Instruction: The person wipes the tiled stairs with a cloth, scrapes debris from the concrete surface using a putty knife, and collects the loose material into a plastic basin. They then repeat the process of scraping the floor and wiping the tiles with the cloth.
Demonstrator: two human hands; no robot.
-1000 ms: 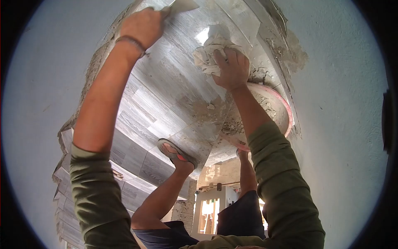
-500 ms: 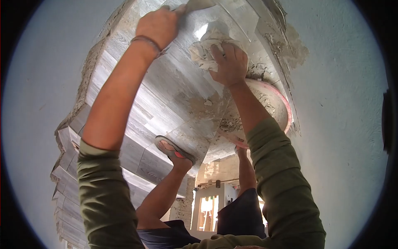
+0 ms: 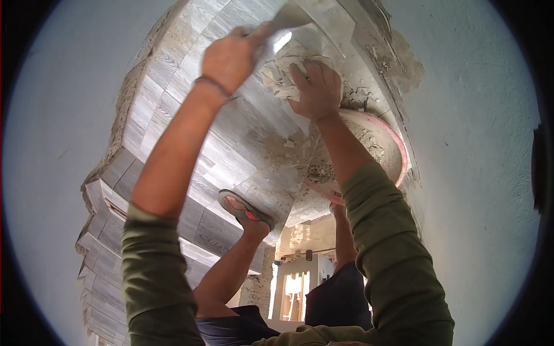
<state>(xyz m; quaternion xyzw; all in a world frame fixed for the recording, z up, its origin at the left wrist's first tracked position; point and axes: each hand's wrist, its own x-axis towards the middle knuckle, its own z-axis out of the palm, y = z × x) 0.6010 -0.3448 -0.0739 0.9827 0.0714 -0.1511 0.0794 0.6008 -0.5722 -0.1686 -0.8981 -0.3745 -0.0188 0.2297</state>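
Note:
My left hand (image 3: 229,62) is closed around the handle of a flat-bladed scraper (image 3: 293,17). Its blade, slightly blurred, points away to the right over the grey wood-look tiles (image 3: 208,135). Beside it, my right hand (image 3: 318,91) lies with bent fingers over a crumpled, pale, dirty rag (image 3: 279,76), gripping it against the tiled floor. The rag's far side shows past my fingers; part of it is hidden under the palm. Just below my right wrist stands a round basin (image 3: 399,141) with a pinkish rim, partly covered by my forearm and holding grey mortar crumbs.
Tiled steps (image 3: 112,230) run down on the left along a rough wall edge. Mortar smears and bits (image 3: 277,144) lie on the tiles near my sandalled foot (image 3: 245,209). A plastered wall (image 3: 479,173) rises on the right, with crumbly mortar along its base.
My left hand and the scraper have moved right and slightly nearer to me. My right hand and the rag stay almost in place.

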